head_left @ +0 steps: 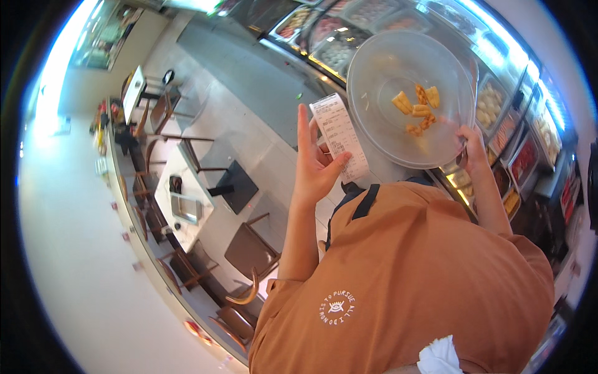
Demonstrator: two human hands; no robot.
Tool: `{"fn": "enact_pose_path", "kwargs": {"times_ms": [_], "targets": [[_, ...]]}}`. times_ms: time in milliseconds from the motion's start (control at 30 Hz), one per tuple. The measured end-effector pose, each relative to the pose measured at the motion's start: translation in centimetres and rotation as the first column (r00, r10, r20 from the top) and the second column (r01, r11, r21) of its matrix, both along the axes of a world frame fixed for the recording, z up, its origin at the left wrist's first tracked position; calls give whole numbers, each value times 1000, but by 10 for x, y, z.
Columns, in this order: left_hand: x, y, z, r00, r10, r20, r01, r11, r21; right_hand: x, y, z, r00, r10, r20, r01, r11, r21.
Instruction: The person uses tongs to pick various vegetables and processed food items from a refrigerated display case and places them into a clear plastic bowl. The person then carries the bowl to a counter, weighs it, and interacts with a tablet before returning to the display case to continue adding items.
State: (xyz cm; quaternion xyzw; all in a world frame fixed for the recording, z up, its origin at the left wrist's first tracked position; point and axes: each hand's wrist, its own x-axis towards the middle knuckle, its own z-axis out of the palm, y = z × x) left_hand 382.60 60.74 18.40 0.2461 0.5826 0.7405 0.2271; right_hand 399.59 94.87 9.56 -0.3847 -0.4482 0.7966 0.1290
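Note:
My left hand pinches a long printed paper receipt between the thumb and the curled fingers, with the index finger pointing up beside it. To its right, my right hand grips the rim of a large round translucent plastic bowl. Several golden-brown pieces of what looks like fried dough lie inside the bowl near its middle. The receipt hangs close to the bowl's left side. A crumpled white tissue shows at the lower edge, against my brown shirt.
Beyond the bowl runs a lit food display case with several trays of ingredients. On the left stand a white-topped table with a metal tray on it and brown chairs. Grey tiled floor lies between them.

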Motion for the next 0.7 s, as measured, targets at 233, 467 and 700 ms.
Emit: {"fn": "enact_pose_path", "kwargs": {"times_ms": [233,467,700], "targets": [[-94,-238,-12,990,138,-37,-138,990,-5,-147,-216,-17,977,204,-65,-205,979,-17],[-194,-321,-29,971,236,39,-235,971,-32,-270,-304,-31,958,282,-46,-284,958,-36],[-328,-339,-34,956,294,10,-294,956,3,-409,-341,-46,954,301,-19,-301,952,-45]]}}
